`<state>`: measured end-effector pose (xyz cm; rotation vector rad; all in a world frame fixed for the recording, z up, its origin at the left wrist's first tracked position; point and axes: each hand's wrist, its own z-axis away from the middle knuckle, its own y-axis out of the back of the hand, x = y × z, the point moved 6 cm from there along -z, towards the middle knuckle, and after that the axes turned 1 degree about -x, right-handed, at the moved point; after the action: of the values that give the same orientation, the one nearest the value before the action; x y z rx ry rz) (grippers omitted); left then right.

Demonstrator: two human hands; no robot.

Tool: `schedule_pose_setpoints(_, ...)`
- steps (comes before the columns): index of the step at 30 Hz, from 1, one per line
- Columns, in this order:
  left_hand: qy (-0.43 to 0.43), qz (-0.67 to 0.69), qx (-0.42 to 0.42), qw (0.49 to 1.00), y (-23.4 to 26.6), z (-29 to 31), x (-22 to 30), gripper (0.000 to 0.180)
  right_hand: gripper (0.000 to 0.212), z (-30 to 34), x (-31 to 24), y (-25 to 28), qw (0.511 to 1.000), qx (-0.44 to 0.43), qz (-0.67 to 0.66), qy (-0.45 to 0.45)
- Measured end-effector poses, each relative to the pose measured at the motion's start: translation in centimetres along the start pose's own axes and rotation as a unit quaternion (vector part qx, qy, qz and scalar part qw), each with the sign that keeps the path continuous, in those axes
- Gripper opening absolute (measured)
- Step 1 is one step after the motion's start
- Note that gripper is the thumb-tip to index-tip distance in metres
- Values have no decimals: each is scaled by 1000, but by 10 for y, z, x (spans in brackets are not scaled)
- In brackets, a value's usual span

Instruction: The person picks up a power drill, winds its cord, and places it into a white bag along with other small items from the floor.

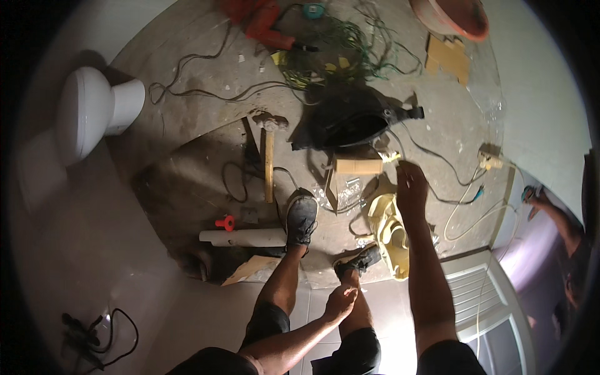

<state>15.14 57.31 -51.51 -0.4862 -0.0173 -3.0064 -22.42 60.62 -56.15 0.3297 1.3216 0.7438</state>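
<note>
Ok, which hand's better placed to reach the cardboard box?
Right, likely: the right hand is already out beside the cardboard box; the left hand is farther back, by the right shin.

Beyond the black bag (330,111), a red tool (265,28) and a basin (436,19) are cut off. The bag's inside is dark; nearer the person, anything in the right hand (412,187) is too small to tell.

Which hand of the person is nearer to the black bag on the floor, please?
The right. The right hand is a little below the right end of the black bag in the picture; the left hand is much lower, over the right leg.
</note>
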Motion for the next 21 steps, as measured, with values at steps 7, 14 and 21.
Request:
schedule_pose_setpoints(7, -34, 312, 57, 948, 24, -51, 52, 22, 26, -207, -106, -174, 948, -163, 148, 230)
schedule_pose_setpoints(14, -9, 356, 89, 930, 52, -57, 56, 33, 30, -245, -137, -282, 947, -213, 208, 117)
schedule_pose_setpoints(21, 26, 405, 82, 910, 57, -59, 95, 23, 30, -320, -186, -301, 885, -112, 300, 337)
